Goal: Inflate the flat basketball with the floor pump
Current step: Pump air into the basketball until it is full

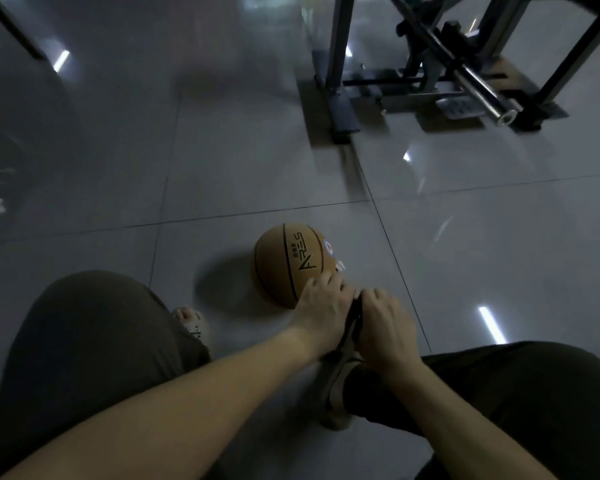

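Observation:
An orange-brown basketball with black lettering lies on the tiled floor in front of me. Just right of it and nearer to me stands the dark floor pump, mostly hidden between my hands. My left hand grips the left side of the pump handle, and its fingers overlap the ball's near right edge. From the other side, my right hand curls round the handle. The hose and needle are hidden.
My knees frame the view, and sandalled feet rest on the glossy grey floor, one directly under the pump. A dark metal frame with bars stands at the back right. A dark leg crosses the top left corner.

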### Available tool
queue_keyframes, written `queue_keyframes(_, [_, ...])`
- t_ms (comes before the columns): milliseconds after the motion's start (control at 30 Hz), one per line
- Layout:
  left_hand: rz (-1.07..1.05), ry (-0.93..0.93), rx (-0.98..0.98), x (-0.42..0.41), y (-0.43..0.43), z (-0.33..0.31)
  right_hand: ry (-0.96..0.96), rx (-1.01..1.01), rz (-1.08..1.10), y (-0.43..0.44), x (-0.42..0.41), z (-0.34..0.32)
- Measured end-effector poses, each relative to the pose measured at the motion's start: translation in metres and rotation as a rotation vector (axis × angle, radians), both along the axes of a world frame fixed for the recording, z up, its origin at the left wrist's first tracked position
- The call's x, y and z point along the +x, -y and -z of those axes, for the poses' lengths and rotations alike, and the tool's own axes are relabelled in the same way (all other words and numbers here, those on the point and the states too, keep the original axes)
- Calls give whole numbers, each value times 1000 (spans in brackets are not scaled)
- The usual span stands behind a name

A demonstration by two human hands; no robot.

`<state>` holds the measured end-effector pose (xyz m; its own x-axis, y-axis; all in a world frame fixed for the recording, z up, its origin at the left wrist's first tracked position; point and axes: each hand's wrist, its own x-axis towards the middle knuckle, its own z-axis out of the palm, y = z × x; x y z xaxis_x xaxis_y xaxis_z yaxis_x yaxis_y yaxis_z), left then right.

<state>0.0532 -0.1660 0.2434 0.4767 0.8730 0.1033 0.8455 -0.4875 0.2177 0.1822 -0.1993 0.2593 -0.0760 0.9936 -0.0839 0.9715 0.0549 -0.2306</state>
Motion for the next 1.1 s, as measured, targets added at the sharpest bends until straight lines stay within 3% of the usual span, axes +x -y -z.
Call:
queue_keyframes(133, [164, 169, 114, -9, -19, -73, -50, 387, -19, -8, 11, -56])
queue_keyframes(233, [156, 225, 238, -14, -21, -94, -14, 477, -73, -13, 13, -79])
queue_keyframes(500, [-61, 72, 270, -3, -7, -12, 107, 259, -29, -16, -4, -19])
queue_keyframes(900, [-15, -21, 113, 6, -3, 67, 102, -129, -2, -17, -3, 41])
queue_keyframes(1100, [-8, -49, 84, 5, -2, 67, 126, -146, -46, -18, -3, 46])
